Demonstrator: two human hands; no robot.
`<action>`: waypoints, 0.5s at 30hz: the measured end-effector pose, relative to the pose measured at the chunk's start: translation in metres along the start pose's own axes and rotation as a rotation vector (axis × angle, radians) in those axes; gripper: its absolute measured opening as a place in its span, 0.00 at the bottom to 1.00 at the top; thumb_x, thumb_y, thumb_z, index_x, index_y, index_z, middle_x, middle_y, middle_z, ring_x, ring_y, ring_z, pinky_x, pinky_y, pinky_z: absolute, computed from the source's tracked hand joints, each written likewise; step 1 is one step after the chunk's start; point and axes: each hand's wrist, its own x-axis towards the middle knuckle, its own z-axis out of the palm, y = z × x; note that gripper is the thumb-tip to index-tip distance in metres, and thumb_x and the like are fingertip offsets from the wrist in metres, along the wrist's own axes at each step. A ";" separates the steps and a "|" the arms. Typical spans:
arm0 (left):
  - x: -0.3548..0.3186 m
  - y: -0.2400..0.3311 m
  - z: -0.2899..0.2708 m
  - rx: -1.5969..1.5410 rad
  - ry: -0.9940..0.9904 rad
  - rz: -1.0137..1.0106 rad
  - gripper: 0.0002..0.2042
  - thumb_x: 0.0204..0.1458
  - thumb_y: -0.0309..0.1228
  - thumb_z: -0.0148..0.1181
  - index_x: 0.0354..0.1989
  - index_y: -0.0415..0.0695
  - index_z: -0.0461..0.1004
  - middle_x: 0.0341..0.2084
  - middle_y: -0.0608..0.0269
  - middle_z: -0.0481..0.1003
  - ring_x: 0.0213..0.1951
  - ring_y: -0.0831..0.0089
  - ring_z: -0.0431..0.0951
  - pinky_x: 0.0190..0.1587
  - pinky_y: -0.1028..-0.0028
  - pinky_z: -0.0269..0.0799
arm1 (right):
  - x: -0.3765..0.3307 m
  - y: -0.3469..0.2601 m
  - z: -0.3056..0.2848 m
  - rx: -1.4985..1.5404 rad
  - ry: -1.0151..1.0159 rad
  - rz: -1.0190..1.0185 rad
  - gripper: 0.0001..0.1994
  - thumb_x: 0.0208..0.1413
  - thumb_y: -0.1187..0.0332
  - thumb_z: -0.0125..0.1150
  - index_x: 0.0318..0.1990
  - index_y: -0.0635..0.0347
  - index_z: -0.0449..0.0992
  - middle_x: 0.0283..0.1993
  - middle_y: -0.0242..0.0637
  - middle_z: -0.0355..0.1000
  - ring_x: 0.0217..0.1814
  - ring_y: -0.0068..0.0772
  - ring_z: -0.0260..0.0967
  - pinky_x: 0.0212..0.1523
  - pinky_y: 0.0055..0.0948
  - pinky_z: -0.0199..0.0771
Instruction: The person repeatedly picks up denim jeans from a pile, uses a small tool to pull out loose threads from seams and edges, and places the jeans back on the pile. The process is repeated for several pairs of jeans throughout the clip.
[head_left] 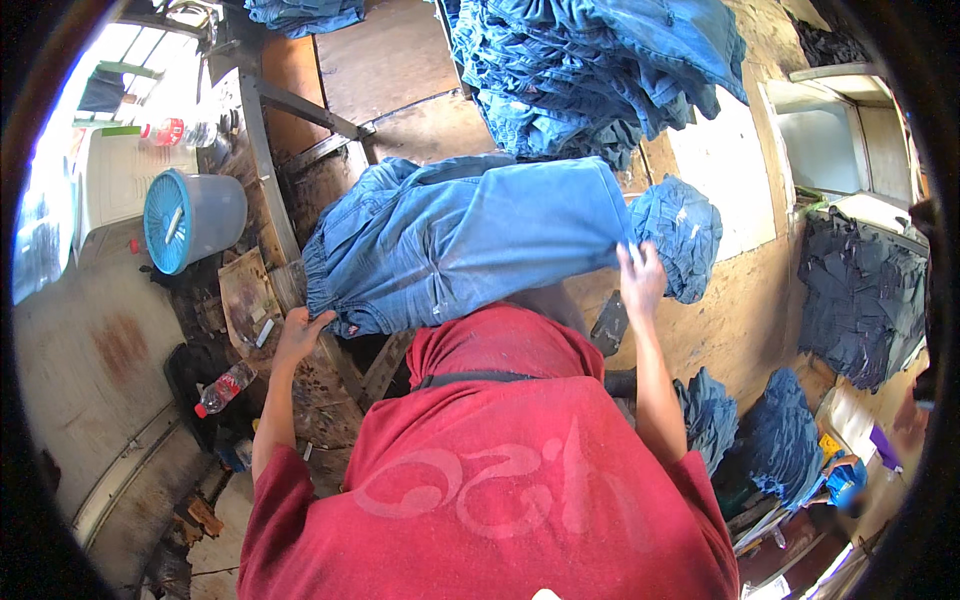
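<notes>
We've got both hands on the blue jeans (470, 240) stretched across the surface (735, 310): left hand (300, 335) closed on the waistband end, right hand (640, 280) pinching the leg end. A pile of jeans (590, 70) sits just behind, and a blue bucket (190, 218) off left.

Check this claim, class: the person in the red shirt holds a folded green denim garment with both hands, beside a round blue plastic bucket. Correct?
Not quite. The head view shows the folded denim garment is blue, not green. Both hands, left and right, do hold it, beside the round blue plastic bucket.

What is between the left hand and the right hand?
In the head view, folded blue jeans span the stretch from the left hand to the right hand; both hands grip them.
</notes>
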 end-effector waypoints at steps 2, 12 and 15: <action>-0.004 -0.004 -0.009 -0.072 -0.018 0.078 0.27 0.59 0.51 0.72 0.25 0.39 0.71 0.18 0.72 0.65 0.24 0.76 0.63 0.28 0.66 0.59 | -0.042 0.023 0.008 0.183 -0.092 0.145 0.22 0.59 0.53 0.74 0.45 0.65 0.78 0.37 0.45 0.78 0.37 0.51 0.75 0.42 0.47 0.74; 0.099 0.248 -0.027 -0.020 0.020 0.722 0.34 0.58 0.51 0.70 0.69 0.43 0.73 0.65 0.48 0.75 0.68 0.58 0.73 0.71 0.63 0.65 | -0.054 -0.013 0.009 1.006 -0.217 0.603 0.14 0.69 0.56 0.68 0.54 0.49 0.75 0.24 0.14 0.53 0.21 0.08 0.49 0.22 0.19 0.49; 0.186 0.311 0.048 -0.095 -0.575 0.622 0.42 0.68 0.62 0.50 0.79 0.41 0.56 0.77 0.53 0.61 0.75 0.59 0.63 0.76 0.60 0.56 | -0.044 -0.018 0.013 0.829 -0.254 0.653 0.13 0.68 0.56 0.68 0.48 0.54 0.78 0.25 0.14 0.59 0.22 0.08 0.53 0.22 0.19 0.52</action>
